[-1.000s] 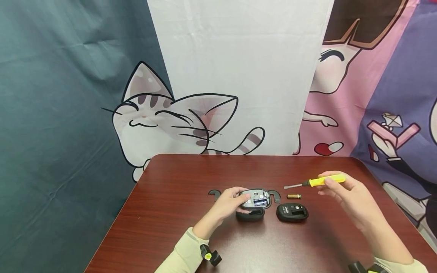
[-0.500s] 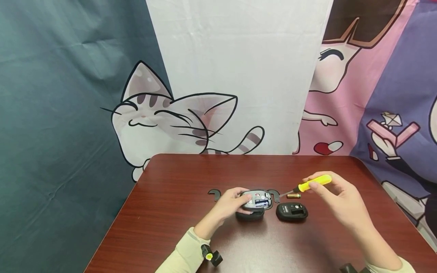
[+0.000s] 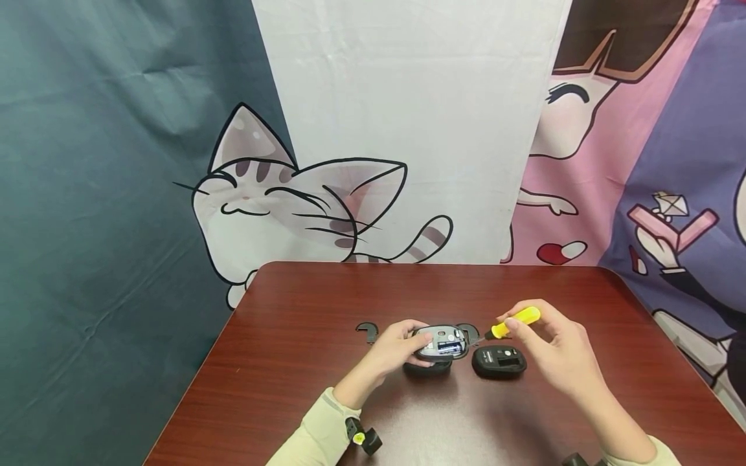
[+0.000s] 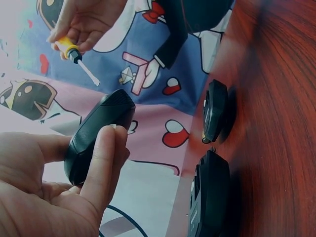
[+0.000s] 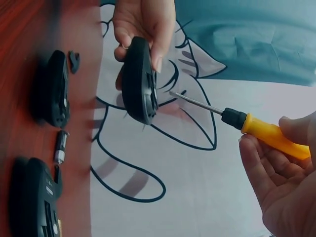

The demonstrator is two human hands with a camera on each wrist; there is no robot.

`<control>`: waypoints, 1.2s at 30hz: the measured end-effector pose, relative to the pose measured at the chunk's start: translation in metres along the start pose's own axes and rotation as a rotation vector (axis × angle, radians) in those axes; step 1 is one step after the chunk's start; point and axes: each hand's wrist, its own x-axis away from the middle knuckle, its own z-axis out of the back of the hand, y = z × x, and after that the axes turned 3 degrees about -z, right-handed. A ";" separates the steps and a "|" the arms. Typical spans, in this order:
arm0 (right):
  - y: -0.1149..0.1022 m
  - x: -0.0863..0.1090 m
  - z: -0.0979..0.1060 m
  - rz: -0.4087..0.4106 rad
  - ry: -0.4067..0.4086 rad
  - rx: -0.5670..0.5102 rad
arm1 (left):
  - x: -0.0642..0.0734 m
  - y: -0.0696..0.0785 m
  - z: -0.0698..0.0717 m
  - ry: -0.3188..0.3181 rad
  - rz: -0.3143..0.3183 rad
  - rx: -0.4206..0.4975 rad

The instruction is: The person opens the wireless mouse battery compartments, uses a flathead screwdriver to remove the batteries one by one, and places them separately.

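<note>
My left hand (image 3: 396, 349) grips a black computer mouse (image 3: 428, 351), raised with its grey underside up. A blue-and-silver battery (image 3: 449, 347) shows in its uncovered compartment. My right hand (image 3: 556, 346) holds a screwdriver (image 3: 526, 316) by its yellow handle, thumb and fingers around it. In the head view the blade overlaps the mouse's right end. From the right wrist, the screwdriver tip (image 5: 173, 93) appears a little apart from the mouse (image 5: 137, 81). A second mouse (image 3: 428, 369) lies under the held one, partly hidden. To its right rests a third mouse (image 3: 499, 362), underside up.
Two curved dark covers lie farther back: the left cover (image 3: 367, 331) and the right cover (image 3: 468, 328), which is partly behind the held mouse. A loose battery (image 5: 60, 147) rests between the lying mice. The brown table (image 3: 303, 291) ends at a printed curtain (image 3: 437, 129).
My right hand has moved left and slightly down with the screwdriver, its blade coming from the right up to the held mouse. My left hand and its mouse have barely moved.
</note>
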 end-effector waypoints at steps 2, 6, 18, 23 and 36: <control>0.000 0.001 -0.002 0.000 0.002 -0.003 | 0.000 0.000 -0.001 0.003 -0.002 0.002; -0.001 0.002 -0.006 -0.002 0.017 0.025 | 0.001 0.001 -0.001 0.004 -0.001 0.002; -0.003 0.003 -0.017 0.088 0.092 0.100 | 0.000 0.002 -0.004 -0.012 -0.002 0.027; -0.006 0.004 -0.020 0.153 0.126 0.184 | 0.001 0.002 -0.004 -0.012 -0.007 0.020; -0.010 0.005 -0.034 0.387 0.136 0.302 | 0.001 0.001 -0.008 0.009 -0.025 0.011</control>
